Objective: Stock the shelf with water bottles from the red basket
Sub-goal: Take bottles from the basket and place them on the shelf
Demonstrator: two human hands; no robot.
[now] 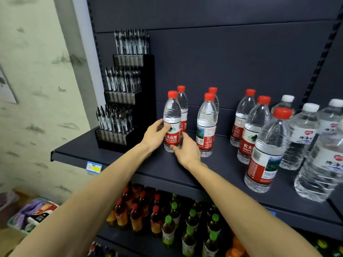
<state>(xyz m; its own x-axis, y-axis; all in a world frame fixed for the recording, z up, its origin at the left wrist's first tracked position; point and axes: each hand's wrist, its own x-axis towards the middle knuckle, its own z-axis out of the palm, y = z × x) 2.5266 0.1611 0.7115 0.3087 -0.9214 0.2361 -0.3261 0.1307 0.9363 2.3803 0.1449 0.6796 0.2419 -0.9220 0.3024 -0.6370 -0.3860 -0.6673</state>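
— Where is the bottle you stock now?

— Your water bottle point(172, 121) stands upright on the dark shelf point(118, 154), just beside the pen display point(126, 101). Your left hand point(155, 135) curls around its red label, and your right hand point(186, 152) pinches its base. Another red-capped bottle point(182, 106) stands behind.

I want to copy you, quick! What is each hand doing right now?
Left hand: fingers curled round the front red-capped water bottle.
Right hand: fingers touch that same bottle low down; whether they grip it cannot be told.
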